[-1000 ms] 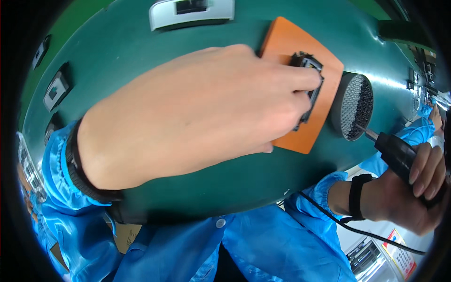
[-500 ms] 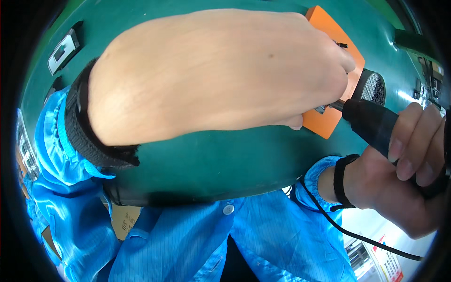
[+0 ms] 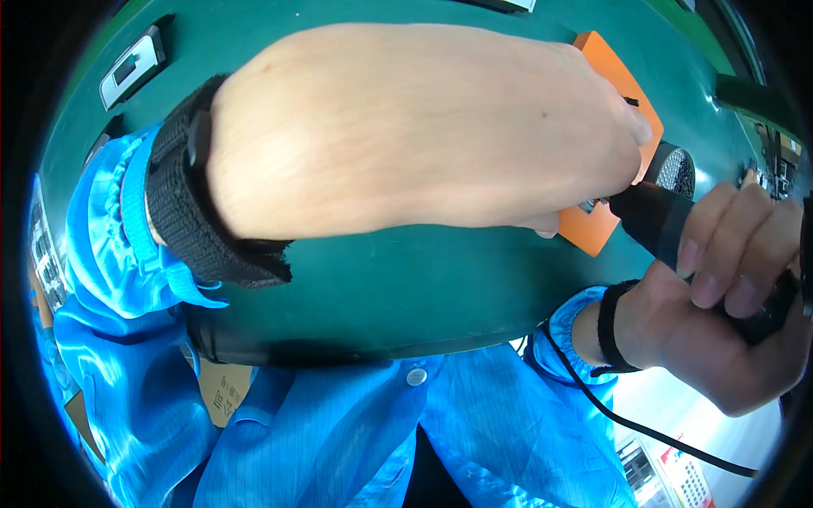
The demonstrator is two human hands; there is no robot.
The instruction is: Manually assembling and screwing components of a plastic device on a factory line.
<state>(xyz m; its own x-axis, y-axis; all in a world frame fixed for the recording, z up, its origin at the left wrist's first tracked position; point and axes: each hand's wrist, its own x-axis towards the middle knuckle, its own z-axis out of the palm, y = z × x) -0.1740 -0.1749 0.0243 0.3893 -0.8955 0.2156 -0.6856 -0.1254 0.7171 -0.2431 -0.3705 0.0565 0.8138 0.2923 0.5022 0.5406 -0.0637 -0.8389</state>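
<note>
My left hand (image 3: pixel 542 127) stretches across the view, its back facing up. Its fingers curl down over an orange block (image 3: pixel 593 233), closed on something I cannot make out beneath them. Only a few knuckles and one fingertip show. My right hand (image 3: pixel 720 296) is wrapped round a black electric screwdriver (image 3: pixel 652 216). The tool's nose points up and left, close beside the left fingers at the orange block. Its tip is hidden by the left hand. A small black piece (image 3: pixel 631 102) sticks out past the left knuckles on the block.
Behind the orange block stands a round dark container (image 3: pixel 675 169) of small shiny pieces, perhaps screws. A silver-and-black part (image 3: pixel 133 68) lies far left on the green table (image 3: pixel 406 288). Another part (image 3: pixel 508 4) sits at the top edge. A black cable (image 3: pixel 660 436) runs past my right wrist.
My left hand has shifted slightly right, while the orange block sits a little lower and further right in view. The screwdriver nose is slightly nearer the left fingers, and less of its shaft shows.
</note>
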